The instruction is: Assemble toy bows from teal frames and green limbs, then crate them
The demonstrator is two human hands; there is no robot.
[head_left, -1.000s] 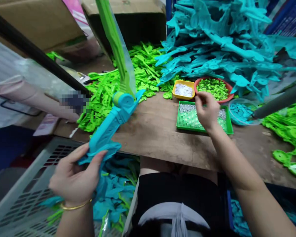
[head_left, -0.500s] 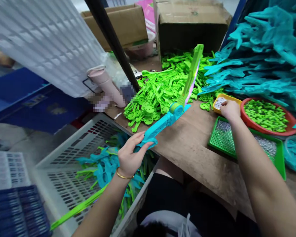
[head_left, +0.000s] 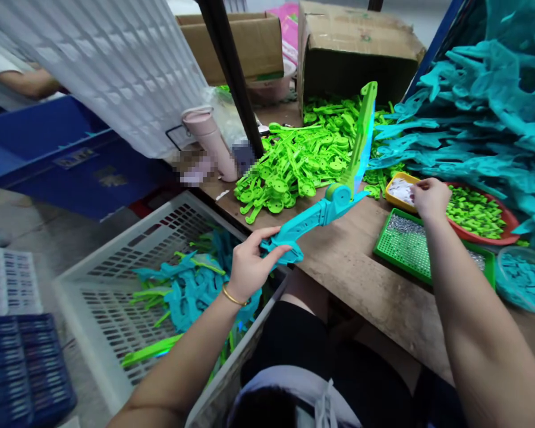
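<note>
My left hand (head_left: 254, 261) is closed round the teal handle end of a jointed plastic piece (head_left: 307, 217), above the near edge of the bench. The piece's bright green arm (head_left: 361, 137) rises from a round joint and points up and away. My right hand (head_left: 431, 199) is at the right rim of a small yellow tray (head_left: 403, 178) holding small white pieces (head_left: 401, 190). Its thumb and fingers are pinched together; what is between them is too small to make out. A green perforated tray (head_left: 399, 246) with small metal parts lies beneath my right forearm.
Green plastic arms (head_left: 289, 160) are heaped before an open cardboard box (head_left: 361, 35). Teal parts (head_left: 468, 137) are piled at right, near a red bowl (head_left: 510, 229) and a clear tub (head_left: 524, 276). A white crate (head_left: 98, 309) holds jointed pieces; a dark post (head_left: 232, 65) stands behind.
My right hand has shifted from inside the yellow tray to its right rim, fingers still pinched. My left hand keeps its hold on the jointed piece. The view has turned slightly.
</note>
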